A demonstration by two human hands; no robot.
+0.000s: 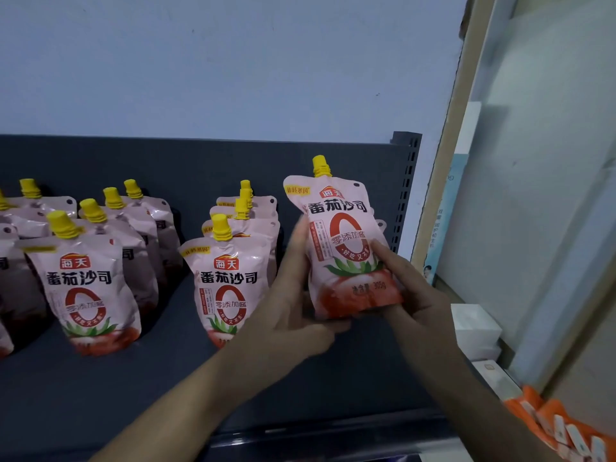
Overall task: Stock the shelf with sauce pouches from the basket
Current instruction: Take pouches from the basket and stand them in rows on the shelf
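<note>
Head view: left grip [290, 305] and right grip [413, 295] both clamp the sauce pouch [346, 248] low on its sides, upright over the shelf [166, 378] — can't tell if the base touches. Risk: soft base, heavy spout. Release before it settles and it likely flops forward, or leans into the front pouch [230, 288] left of the grips. Dark grey shelf, slotted upright [405, 195] beyond the right grip, pale wall [233, 61] above.

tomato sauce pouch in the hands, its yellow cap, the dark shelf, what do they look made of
The held tomato sauce pouch: seemingly flexible plastic film, glossy; it creases and catches highlights. The yellow cap: likely hard moulded plastic, ribbed, duller sheen. The shelf: probably painted metal, grey matte; the slotted upright beside it suggests this.
</note>
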